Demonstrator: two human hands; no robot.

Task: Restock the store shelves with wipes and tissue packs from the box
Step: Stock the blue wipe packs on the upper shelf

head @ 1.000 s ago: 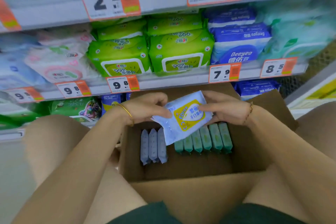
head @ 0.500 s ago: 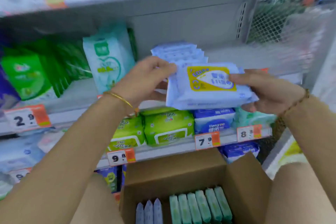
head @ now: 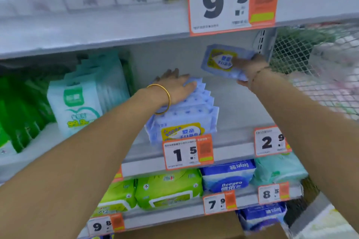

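While the box [head: 174, 228] sits low beneath the shelves, the left hand [head: 174, 87] lies flat on the row [head: 186, 114] of blue packs on the shelf [head: 239, 106], fingers straight and close together. Farther back and rightward, the right hand [head: 250, 66] clamps one pack [head: 219, 60], thumb across its label, tilted above the shelf.

Stacked blue packs [head: 186, 114]: smooth, slightly glossy plastic film. Shelf [head: 239, 106] beneath them: matt grey metal. Box [head: 174, 228] far below them: matt brown cardboard. Bangle [head: 168, 97] above them: shiny metal.
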